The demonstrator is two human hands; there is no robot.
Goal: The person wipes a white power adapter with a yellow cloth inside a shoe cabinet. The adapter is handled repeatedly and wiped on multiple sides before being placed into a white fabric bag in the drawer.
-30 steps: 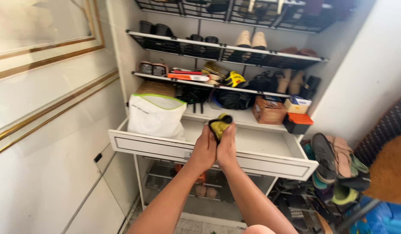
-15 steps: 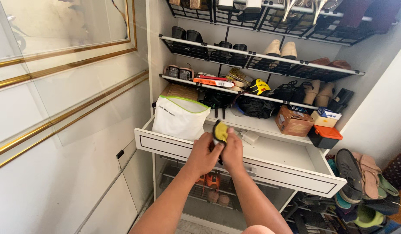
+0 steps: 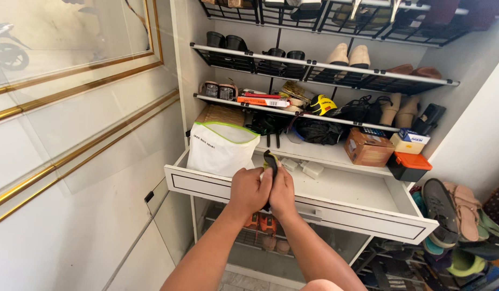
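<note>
My left hand [image 3: 250, 189] and my right hand [image 3: 282, 191] are pressed together over the front edge of an open white drawer [image 3: 346, 218]. Both grip one small black and yellow object [image 3: 270, 160] that sticks up between the fingers; most of it is hidden by the hands. A white bag with a green rim [image 3: 221, 147] stands in the drawer's left end, just left of my hands.
Wire shelves above hold several pairs of shoes [image 3: 346, 55], a yellow tape measure [image 3: 321, 104], a brown cardboard box [image 3: 368, 146] and an orange-lidded black box [image 3: 408, 165]. More shoes are piled at the right [image 3: 454, 215]. A white panelled wall with gold trim [image 3: 71, 134] stands to the left.
The view has shifted so the drawer and shelves sit further right. My hands stay clasped on the small object, which now shows more black than yellow.
</note>
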